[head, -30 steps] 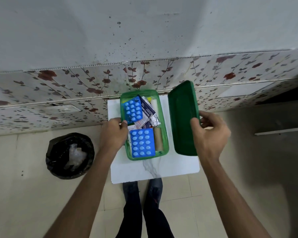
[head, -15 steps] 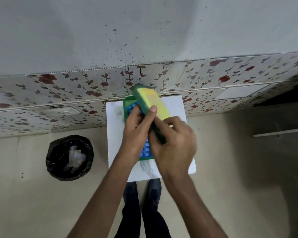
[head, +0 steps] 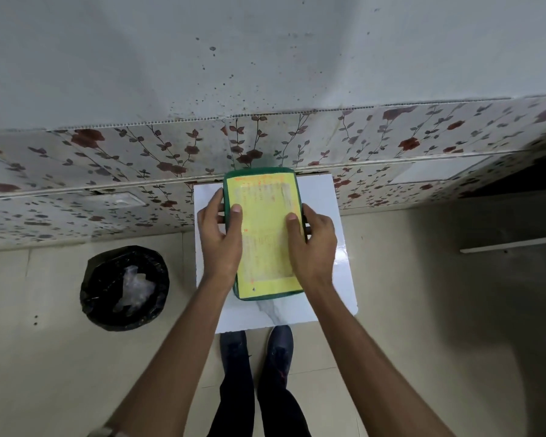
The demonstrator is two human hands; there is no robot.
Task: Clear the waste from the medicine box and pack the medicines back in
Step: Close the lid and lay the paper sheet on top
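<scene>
Green medicine box (head: 267,296) sits closed on the white marble-look table (head: 328,279), its lid (head: 265,228) with a yellow label facing up. Left hand (head: 221,238) clasps the box's left edge, thumb pressed on the lid, fingers wrapped down the side. Right hand (head: 312,244) clasps the right edge the same way. Box lies between the 2 hands. Black-lined bin (head: 125,288) stands on the floor left of the table, crumpled clear plastic (head: 133,287) inside.
</scene>
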